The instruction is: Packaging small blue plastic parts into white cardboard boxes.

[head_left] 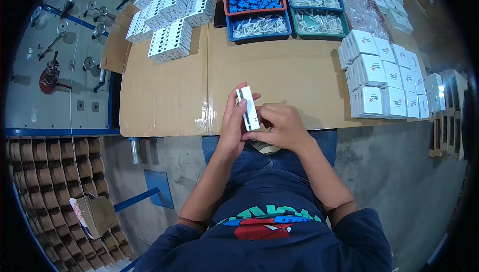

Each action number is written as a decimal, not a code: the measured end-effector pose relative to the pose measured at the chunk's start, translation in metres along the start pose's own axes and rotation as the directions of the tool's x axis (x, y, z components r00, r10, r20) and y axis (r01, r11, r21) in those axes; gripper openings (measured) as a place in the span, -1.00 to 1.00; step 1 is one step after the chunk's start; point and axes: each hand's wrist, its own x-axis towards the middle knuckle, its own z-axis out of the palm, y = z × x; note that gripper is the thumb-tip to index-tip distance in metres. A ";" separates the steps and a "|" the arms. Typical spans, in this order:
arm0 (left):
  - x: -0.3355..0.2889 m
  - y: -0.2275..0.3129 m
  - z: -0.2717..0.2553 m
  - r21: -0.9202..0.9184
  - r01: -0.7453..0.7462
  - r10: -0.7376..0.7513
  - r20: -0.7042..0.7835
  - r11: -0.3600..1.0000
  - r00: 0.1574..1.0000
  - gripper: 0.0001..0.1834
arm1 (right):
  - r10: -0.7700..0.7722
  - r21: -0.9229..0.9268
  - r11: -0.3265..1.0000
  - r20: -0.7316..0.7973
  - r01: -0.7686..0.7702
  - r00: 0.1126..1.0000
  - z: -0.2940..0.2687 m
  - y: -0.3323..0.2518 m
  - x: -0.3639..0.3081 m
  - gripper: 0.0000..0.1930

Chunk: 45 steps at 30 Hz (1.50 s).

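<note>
A flat white plastic case (252, 107) with a dark slot along its left side stands tilted over the table's front edge. My left hand (232, 128) is closed around it, thumb on the slotted side and fingertips showing behind its far end. At the near right corner, my right hand (283, 126) has its fingers curled against the case and its thumb stretched below the near end. Part of the right fingers' grip is hidden by the hand itself.
Rows of white cases (170, 40) are stacked at the back left of the cardboard-covered table (279, 72). A red tray (224, 3) holds blue parts; a blue tray (230, 31) and a green tray (344, 33) hold slim white pieces. White boxes (371, 70) are piled at right.
</note>
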 end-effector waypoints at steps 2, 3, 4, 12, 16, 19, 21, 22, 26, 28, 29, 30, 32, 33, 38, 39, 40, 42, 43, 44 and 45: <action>-0.001 0.002 -0.001 -0.125 0.045 -0.043 0.016 0.991 0.999 -0.43 | 0.153 0.048 0.985 0.193 -0.165 0.969 -0.009 -0.002 0.000 -0.48; -0.001 0.001 -0.001 -0.038 0.038 -0.038 0.007 0.999 0.999 -0.40 | 0.148 0.049 0.986 0.193 -0.160 0.970 -0.008 0.000 -0.001 -0.48; -0.002 -0.001 -0.001 0.048 0.032 -0.032 -0.002 0.998 0.999 -0.37 | 0.192 0.146 0.967 0.127 -0.210 0.973 -0.005 0.002 -0.004 -0.33; -0.005 -0.008 0.005 0.088 0.035 -0.032 -0.032 0.996 0.999 -0.44 | 0.122 0.312 0.941 0.060 -0.134 0.991 -0.005 -0.007 0.004 0.09; -0.002 -0.013 0.003 0.115 0.000 0.003 -0.025 0.993 1.000 -0.43 | 0.169 0.396 0.898 0.089 -0.191 0.982 -0.004 -0.004 0.001 0.01; 0.001 -0.019 -0.001 0.194 -0.075 0.073 0.019 0.978 0.997 -0.43 | 0.174 0.373 0.907 0.087 -0.194 0.981 -0.003 -0.001 0.001 0.01; -0.001 -0.019 0.000 0.226 -0.074 0.072 0.014 0.971 0.997 -0.41 | 0.183 0.351 0.914 0.092 -0.204 0.979 -0.003 0.000 0.000 0.03; 0.000 -0.021 0.000 0.225 -0.073 0.072 0.014 0.972 0.997 -0.41 | 0.184 0.360 0.910 0.091 -0.205 0.979 -0.003 0.000 0.000 0.02; -0.001 -0.023 0.002 0.217 -0.102 0.102 0.012 0.971 0.995 -0.40 | 0.106 0.290 0.950 0.039 -0.113 0.994 -0.005 -0.004 0.002 -0.07; -0.002 -0.023 0.002 0.174 -0.103 0.103 0.012 0.979 0.995 -0.42 | 0.099 0.272 0.957 0.033 -0.104 0.995 -0.004 -0.005 0.001 -0.08; -0.003 -0.023 0.002 0.178 -0.115 0.116 0.009 0.977 0.993 -0.43 | 0.089 0.253 0.963 0.028 -0.093 0.996 -0.004 -0.005 0.001 -0.09; -0.003 -0.023 0.002 0.182 -0.127 0.128 0.006 0.975 0.992 -0.44 | 0.091 0.253 0.963 0.027 -0.095 0.995 -0.005 -0.005 0.001 -0.09; -0.003 -0.023 0.003 0.179 -0.146 0.145 0.017 0.973 0.989 -0.45 | 0.080 0.274 0.958 0.015 -0.081 0.997 -0.005 -0.005 0.000 -0.10; -0.003 -0.023 0.003 0.177 -0.165 0.163 0.028 0.970 0.986 -0.46 | 0.083 0.274 0.958 0.014 -0.084 0.996 -0.005 -0.005 0.000 -0.10; -0.003 -0.020 0.004 0.164 -0.173 0.174 0.009 0.971 0.985 -0.46 | 0.020 0.266 0.964 -0.064 -0.002 0.998 -0.002 -0.002 0.000 -0.10; -0.003 -0.020 0.004 0.195 -0.194 0.194 0.017 0.962 0.981 -0.45 | 0.022 0.265 0.964 -0.066 -0.004 0.998 -0.002 -0.001 0.000 -0.10; -0.003 -0.021 0.005 0.195 -0.193 0.193 0.019 0.962 0.981 -0.45 | 0.040 0.273 0.961 -0.042 -0.027 0.998 -0.003 0.000 -0.001 -0.10; -0.002 -0.021 0.006 0.219 -0.213 0.205 0.057 0.952 0.977 -0.40 | 0.058 0.281 0.958 -0.019 -0.050 0.998 -0.003 0.001 -0.001 -0.10; -0.003 -0.020 0.006 0.219 -0.213 0.205 0.058 0.952 0.977 -0.40 | 0.041 0.290 0.957 -0.030 -0.031 0.999 -0.002 0.002 -0.001 -0.11; -0.003 -0.019 0.006 0.203 -0.187 0.179 0.059 0.961 0.982 -0.38 | 0.026 0.298 0.954 -0.041 -0.013 0.999 -0.002 0.003 -0.001 -0.11; -0.003 -0.018 0.007 0.187 -0.162 0.153 0.059 0.969 0.986 -0.36 | 0.027 0.297 0.955 -0.043 -0.014 0.999 -0.002 0.003 -0.002 -0.11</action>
